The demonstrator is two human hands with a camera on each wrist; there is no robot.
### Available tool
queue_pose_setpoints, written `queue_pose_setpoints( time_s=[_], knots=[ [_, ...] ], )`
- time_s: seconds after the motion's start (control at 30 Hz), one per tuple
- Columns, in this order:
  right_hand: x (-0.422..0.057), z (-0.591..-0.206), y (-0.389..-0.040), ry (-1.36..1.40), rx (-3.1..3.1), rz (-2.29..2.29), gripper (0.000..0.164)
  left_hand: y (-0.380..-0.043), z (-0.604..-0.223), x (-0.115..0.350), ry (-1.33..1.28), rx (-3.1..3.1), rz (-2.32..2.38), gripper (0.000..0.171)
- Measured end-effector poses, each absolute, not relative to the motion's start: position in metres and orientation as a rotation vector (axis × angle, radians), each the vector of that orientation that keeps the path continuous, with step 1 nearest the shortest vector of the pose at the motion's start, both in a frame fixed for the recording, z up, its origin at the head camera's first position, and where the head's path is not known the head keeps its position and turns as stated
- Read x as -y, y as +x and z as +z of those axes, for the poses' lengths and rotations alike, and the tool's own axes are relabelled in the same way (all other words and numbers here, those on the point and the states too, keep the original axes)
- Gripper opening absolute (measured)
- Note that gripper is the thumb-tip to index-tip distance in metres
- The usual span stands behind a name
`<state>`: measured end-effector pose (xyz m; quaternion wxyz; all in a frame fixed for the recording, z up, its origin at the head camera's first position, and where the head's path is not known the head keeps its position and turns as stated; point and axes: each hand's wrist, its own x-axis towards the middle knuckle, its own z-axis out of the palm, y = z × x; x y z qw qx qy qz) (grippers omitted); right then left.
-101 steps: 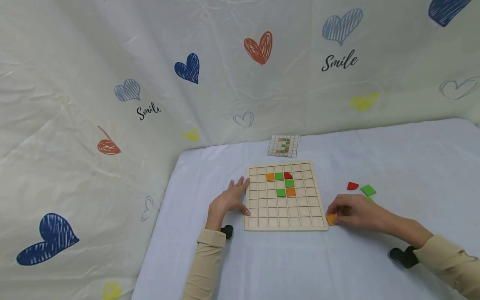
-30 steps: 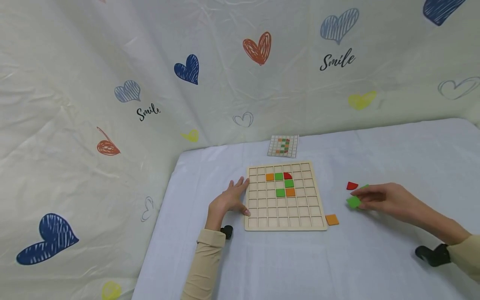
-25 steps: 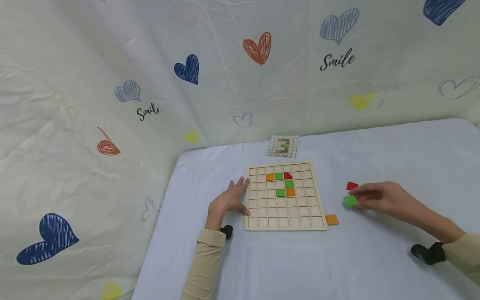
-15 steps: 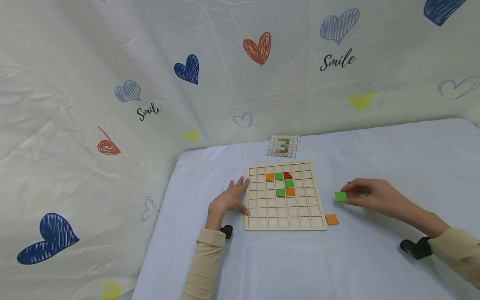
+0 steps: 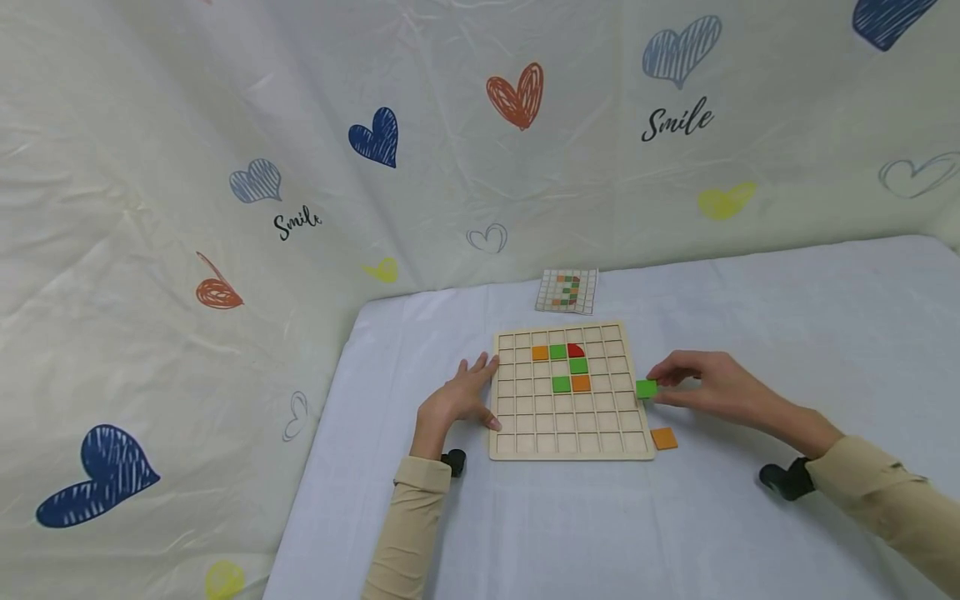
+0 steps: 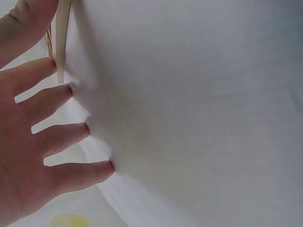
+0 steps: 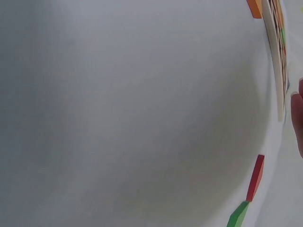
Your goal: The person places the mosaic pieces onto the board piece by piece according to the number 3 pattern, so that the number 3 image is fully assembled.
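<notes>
A wooden grid board lies on the white cloth, with several orange, green and red tiles set in its upper middle squares. At its left edge my left hand rests with fingers spread, thumb and fingertips touching the rim. In the left wrist view those fingers are straight and press on the cloth beside the board. My right hand pinches a green square tile between thumb and fingers, over the board's right edge. Only a bit of the right hand shows in the right wrist view.
An orange tile lies by the board's lower right corner. A small pattern card lies behind the board. In the right wrist view, a red tile and a green tile lie on the cloth; the right hand hides them from the head view.
My right hand let go of the orange tile beside the board, took up a green tile and carried it left to the board's edge. My left hand has stayed in place.
</notes>
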<state>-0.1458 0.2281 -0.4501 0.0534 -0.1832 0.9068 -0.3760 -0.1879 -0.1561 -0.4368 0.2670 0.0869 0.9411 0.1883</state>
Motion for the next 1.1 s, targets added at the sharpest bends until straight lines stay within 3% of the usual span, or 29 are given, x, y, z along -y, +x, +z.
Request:
queue_pose_setpoints(
  time_s=[0.6, 1.1],
  knots=[
    [-0.188, -0.454, -0.168, -0.753, -2.652, -1.136, 0.023, -0.188, -0.432, 0.155, 0.215, -2.525, 0.508, 0.118],
    [-0.155, -0.450, -0.179, -0.756, -2.556, -1.066, 0.023, -0.188, -0.427, 0.153, 0.203, -2.513, 0.511, 0.118]
  ],
)
